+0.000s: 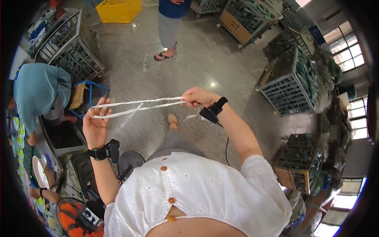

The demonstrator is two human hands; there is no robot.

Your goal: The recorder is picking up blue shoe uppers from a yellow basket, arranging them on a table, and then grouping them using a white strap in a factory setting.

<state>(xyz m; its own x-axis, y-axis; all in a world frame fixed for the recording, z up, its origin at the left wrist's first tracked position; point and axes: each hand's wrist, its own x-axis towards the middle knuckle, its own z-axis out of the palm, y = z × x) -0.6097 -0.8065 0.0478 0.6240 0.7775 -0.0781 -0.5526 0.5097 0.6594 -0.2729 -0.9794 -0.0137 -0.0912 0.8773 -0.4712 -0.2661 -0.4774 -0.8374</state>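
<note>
A white string (pixel 138 109) is stretched in a long loop between my two hands in front of my body. My left hand (pixel 96 124) has its palm up, with the loop's left end hooked round its partly bent fingers. At the other end, my right hand (pixel 195 97) is closed, pinching the string between thumb and fingers. A short loose tail of string (pixel 192 115) hangs below the right hand. Black straps with small devices are on both wrists.
Metal cage carts (pixel 290 85) filled with green material line the right side. A yellow crate (pixel 118 10) and a standing person (pixel 169 27) are ahead. At left, a person in teal (pixel 41 85) bends beside a blue-framed stool (pixel 91 93). An orange-clad person (pixel 73 217) is at lower left.
</note>
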